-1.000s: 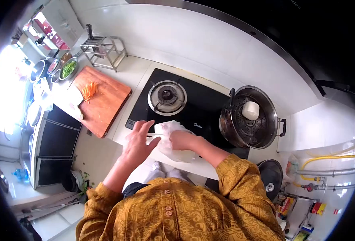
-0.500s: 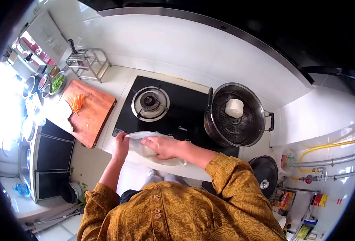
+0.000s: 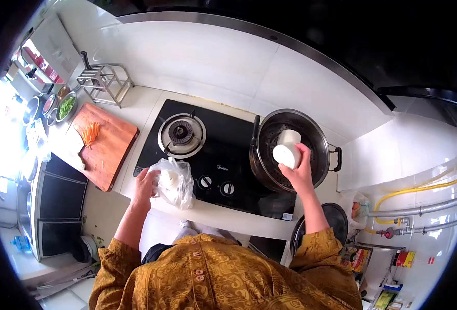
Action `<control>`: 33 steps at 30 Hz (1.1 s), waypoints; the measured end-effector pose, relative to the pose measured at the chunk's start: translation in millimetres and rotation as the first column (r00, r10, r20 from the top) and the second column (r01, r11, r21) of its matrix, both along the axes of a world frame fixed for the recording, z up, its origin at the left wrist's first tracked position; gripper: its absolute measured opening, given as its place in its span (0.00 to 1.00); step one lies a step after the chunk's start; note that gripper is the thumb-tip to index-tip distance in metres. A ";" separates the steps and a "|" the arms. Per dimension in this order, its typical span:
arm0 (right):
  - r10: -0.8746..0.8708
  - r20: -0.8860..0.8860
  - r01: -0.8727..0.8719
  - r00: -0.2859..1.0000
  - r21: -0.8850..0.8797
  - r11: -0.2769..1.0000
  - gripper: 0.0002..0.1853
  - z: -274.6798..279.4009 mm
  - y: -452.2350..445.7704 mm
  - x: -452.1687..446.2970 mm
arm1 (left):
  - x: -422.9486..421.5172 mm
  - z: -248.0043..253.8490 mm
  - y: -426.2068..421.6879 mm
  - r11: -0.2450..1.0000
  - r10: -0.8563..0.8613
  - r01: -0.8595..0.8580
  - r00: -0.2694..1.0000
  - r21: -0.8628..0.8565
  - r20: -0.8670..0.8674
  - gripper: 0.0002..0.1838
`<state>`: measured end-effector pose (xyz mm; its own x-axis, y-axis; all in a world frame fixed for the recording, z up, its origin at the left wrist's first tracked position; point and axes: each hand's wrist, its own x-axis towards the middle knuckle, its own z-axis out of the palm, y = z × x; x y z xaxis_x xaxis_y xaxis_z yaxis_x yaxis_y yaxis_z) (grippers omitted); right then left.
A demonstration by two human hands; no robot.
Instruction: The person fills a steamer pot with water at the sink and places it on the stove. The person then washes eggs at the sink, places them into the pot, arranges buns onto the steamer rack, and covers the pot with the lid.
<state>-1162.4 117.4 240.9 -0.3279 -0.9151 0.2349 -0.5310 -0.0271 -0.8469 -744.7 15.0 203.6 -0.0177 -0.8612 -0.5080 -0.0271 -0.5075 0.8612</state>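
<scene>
My right hand (image 3: pixel 301 173) grips a white steamed bun (image 3: pixel 286 155) over the steamer pot (image 3: pixel 321 173). Behind it, a second steamed bun (image 3: pixel 289 136) is partly hidden by the held one; it sits on the perforated steamer tray. My left hand (image 3: pixel 145 185) is closed on the edge of a thin clear plastic bag (image 3: pixel 183 195), which hangs at the front of the stove. Something white and rounded shows through the bag, probably another bun.
The black gas stove (image 3: pixel 223 139) has a bare burner (image 3: pixel 181 132) on its left. Further left lies a wooden cutting board (image 3: pixel 116 137) with shredded carrot (image 3: pixel 90 133) and a cleaver (image 3: pixel 75 140). A dark lid (image 3: pixel 337 219) stands below the pot, near my right forearm.
My right hand has come out of the bag with a bun and moved right, over the pot. My left hand keeps the bag, now hanging more bunched up, a little further left.
</scene>
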 end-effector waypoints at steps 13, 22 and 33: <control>0.176 -0.440 -0.016 0.881 0.344 0.939 0.34 -5.4 13.1 -24.3 | 15.4 -5.1 1.9 0.942 -0.060 0.179 0.922 -0.285 0.381 0.12; 0.018 -0.642 0.016 0.767 0.046 0.999 0.21 51.0 -9.2 66.7 | 14.4 0.9 6.4 0.987 -0.077 0.096 0.987 -0.133 0.138 0.11; 0.731 -0.118 -0.583 0.672 0.526 0.620 0.24 -101.9 -95.4 283.0 | 1.1 -16.7 21.3 0.998 0.015 -0.031 0.958 -0.050 -0.287 0.10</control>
<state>-879.4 22.0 139.0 0.4204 -0.8737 -0.2447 -0.7283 -0.1640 -0.6653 -743.5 36.3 186.9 -0.1356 -0.8888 -0.4377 0.2362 -0.4581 0.8569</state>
